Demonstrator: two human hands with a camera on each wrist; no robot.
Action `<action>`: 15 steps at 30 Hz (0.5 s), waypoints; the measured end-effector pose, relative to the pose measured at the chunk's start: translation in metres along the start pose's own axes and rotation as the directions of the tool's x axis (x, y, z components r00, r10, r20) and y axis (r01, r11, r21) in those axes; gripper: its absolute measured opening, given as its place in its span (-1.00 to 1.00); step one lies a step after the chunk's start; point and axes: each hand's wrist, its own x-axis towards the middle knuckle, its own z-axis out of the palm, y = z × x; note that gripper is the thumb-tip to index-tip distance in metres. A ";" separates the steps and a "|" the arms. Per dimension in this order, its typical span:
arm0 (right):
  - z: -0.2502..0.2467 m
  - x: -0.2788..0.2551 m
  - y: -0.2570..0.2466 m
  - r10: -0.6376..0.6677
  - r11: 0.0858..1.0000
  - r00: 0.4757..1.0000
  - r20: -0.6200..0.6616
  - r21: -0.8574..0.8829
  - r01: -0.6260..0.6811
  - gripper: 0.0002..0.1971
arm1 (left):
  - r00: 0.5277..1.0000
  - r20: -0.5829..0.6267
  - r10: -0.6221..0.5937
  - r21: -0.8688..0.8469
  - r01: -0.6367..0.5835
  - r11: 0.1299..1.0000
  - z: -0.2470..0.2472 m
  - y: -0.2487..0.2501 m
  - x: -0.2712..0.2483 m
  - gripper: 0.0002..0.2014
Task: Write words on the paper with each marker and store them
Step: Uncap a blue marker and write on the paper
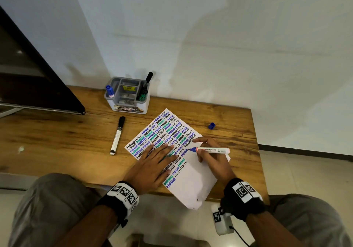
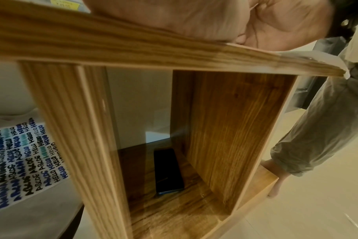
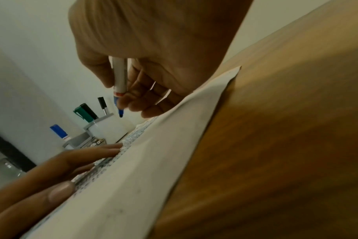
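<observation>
A white paper (image 1: 194,181) (image 3: 153,161) covered with rows of HELLO in black, blue and green lies on the wooden table (image 1: 57,141). My left hand (image 1: 152,162) lies flat on it, fingers straight. My right hand (image 1: 212,157) (image 3: 137,90) grips an uncapped blue marker (image 1: 210,149) (image 3: 120,84), its tip just over the written rows. The blue cap (image 1: 211,125) lies apart at the far right. A capped black marker (image 1: 117,135) lies left of the paper. The grey-and-white organizer (image 1: 127,95) (image 3: 104,127) holds blue, green and black markers.
A dark slanted panel (image 1: 38,86) overhangs the table's left side, and a white wall stands right behind the organizer. In the left wrist view a dark phone (image 2: 168,171) lies on the shelf under the table, and another written sheet (image 2: 24,161) shows at left.
</observation>
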 end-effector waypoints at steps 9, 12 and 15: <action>0.006 0.004 0.019 -0.129 0.988 0.991 -0.018 -0.082 0.127 -0.92 | 1.000 0.014 -0.002 0.012 0.002 1.000 -0.003 0.001 0.000 -0.52; 0.004 0.002 0.024 -0.115 0.984 0.993 -0.007 -0.140 0.113 -0.89 | 1.000 0.017 0.004 0.019 -0.005 1.000 -0.004 0.001 -0.001 -0.51; 0.004 0.001 0.025 -0.113 0.983 0.994 0.006 -0.148 0.113 -0.88 | 1.000 0.027 0.006 0.027 -0.007 1.000 -0.005 0.001 -0.001 -0.50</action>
